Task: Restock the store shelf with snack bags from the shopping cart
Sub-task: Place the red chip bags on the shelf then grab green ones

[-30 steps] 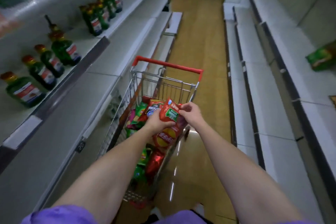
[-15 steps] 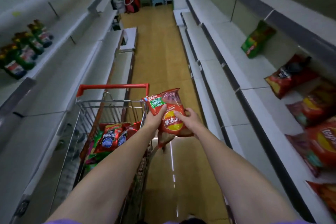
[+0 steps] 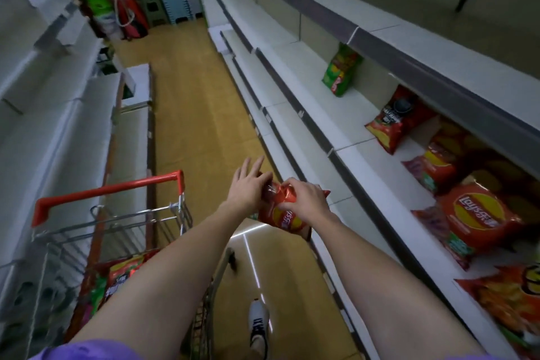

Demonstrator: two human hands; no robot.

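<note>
White metal store shelves [image 3: 318, 102] line both sides of a narrow aisle with a tan floor [image 3: 187, 114]. Between the person's two bare forearms, above the floor and close to the front edge of the right-hand shelving, hangs a red crinkled snack bag with a yellow round logo [image 3: 285, 215]. The right hand [image 3: 304, 199] grips its upper part from above, fingers curled round the foil. The left hand [image 3: 247, 185] lies against the bag's left side with its fingers straight and spread, holding nothing closed.

At lower left stands a wire shopping cart with a red handle bar [image 3: 108, 191], and more red and green snack bags [image 3: 122, 275] lie inside it, partly hidden by the left forearm. On the right-hand shelf a green snack bag [image 3: 340, 71] stands alone farther down the aisle; nearer are a red and black bag [image 3: 393, 123], then a cluster of red chip bags with yellow logos [image 3: 479, 215] leaning together. A white shoe [image 3: 258, 321] shows on the floor beneath the arms, and purple sleeves [image 3: 87, 351] edge the bottom of the view.
</note>
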